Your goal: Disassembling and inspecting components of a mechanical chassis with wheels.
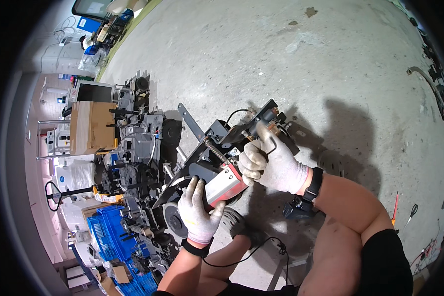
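A wheeled machine frame of black metal (217,129) stands tilted on the floor in front of me, with a coil spring (214,150), brackets and wires on it. Fixed to its near side is a red and silver box (224,185). My left hand (198,214), in a white glove, grips the near end of this box between fingers and thumb. Over the frame's right part, my gloved right hand (274,163) is closed with the thumb stretched along a thin bent rod, which looks like a hex key (272,146). The frame hides the rod's far end, if it reaches a screw.
Several grey machine units (138,138) line the left, with a cardboard box (91,127) and blue crates (113,229) among them. A dark cable (251,256) crosses by my legs. Scissors (412,212) and a red screwdriver (395,209) lie at the right on the concrete floor (232,54).
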The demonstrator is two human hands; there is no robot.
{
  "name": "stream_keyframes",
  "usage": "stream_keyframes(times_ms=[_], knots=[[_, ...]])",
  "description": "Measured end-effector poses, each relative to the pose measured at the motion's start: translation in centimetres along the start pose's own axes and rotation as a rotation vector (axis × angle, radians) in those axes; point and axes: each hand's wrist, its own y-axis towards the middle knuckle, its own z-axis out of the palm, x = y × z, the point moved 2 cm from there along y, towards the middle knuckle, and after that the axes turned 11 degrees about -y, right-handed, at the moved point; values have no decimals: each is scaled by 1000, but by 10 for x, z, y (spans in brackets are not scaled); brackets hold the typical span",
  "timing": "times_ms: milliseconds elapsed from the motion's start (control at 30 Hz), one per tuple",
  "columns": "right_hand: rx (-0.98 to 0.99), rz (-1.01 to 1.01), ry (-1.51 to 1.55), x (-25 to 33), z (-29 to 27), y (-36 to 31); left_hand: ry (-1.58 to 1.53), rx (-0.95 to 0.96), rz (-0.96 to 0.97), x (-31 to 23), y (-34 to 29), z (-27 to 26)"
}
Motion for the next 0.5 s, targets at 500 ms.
stream_keyframes(times_ms=[500], knots=[[-263,-61,-630,36,-30,-36,2,-43,47,3,2,2]])
